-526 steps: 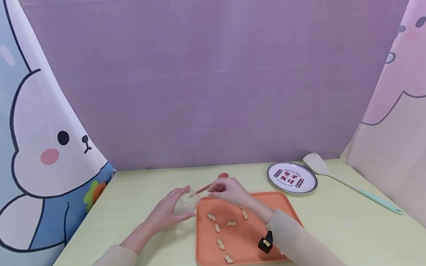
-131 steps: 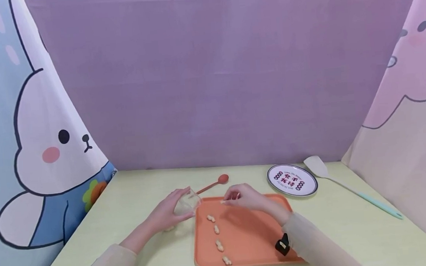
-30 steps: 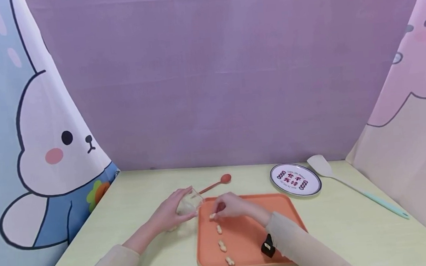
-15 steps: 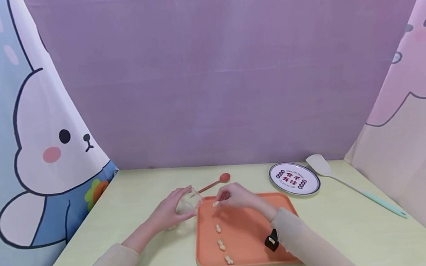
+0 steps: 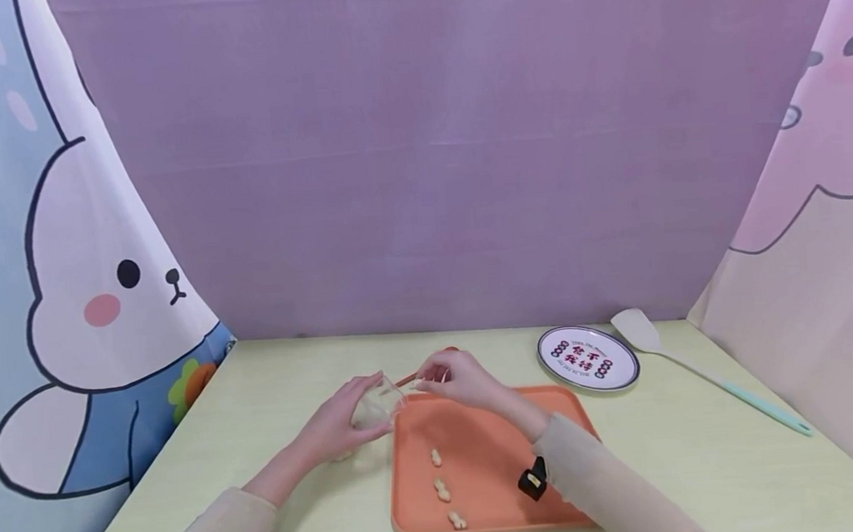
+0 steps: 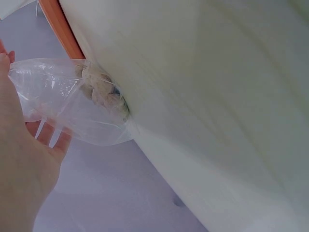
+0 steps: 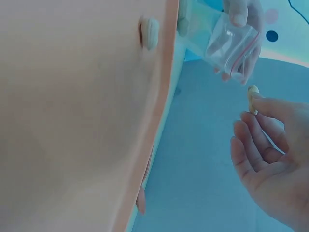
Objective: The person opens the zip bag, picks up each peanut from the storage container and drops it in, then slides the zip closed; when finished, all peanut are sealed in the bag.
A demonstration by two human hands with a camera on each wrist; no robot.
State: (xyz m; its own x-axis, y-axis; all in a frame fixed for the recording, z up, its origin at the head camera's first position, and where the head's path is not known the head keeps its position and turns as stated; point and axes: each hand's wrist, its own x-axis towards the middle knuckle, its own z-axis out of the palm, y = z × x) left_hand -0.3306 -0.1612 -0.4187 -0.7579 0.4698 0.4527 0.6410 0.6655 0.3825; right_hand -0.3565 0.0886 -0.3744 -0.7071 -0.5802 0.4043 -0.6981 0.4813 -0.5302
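My left hand [image 5: 334, 424] holds a clear zip bag [image 6: 53, 89] by its mouth, which is spread toward the right; several peanuts [image 6: 99, 84] sit in its bottom. Close to that mouth, my right hand [image 5: 460, 379] pinches one peanut [image 7: 253, 99] between thumb and index finger, its other fingers loosely bent. Below, on the orange tray [image 5: 503, 477], three peanuts lie in a column along the left side: an upper one [image 5: 436, 457], a middle one [image 5: 442, 489] and a lower one [image 5: 457, 520].
Behind the tray lies a red spoon [image 5: 408, 378], partly covered by my right hand. A white plate [image 5: 587, 358] with red lettering stands back right. Beside it lies a spatula [image 5: 638, 331] with a mint handle. A purple curtain [image 5: 419, 175] closes off the table's back.
Peanuts on the tray have become fewer. Over the last second my right hand lifted the topmost of the left column and moved it up-left to the bag's mouth. The left hand stayed in place.
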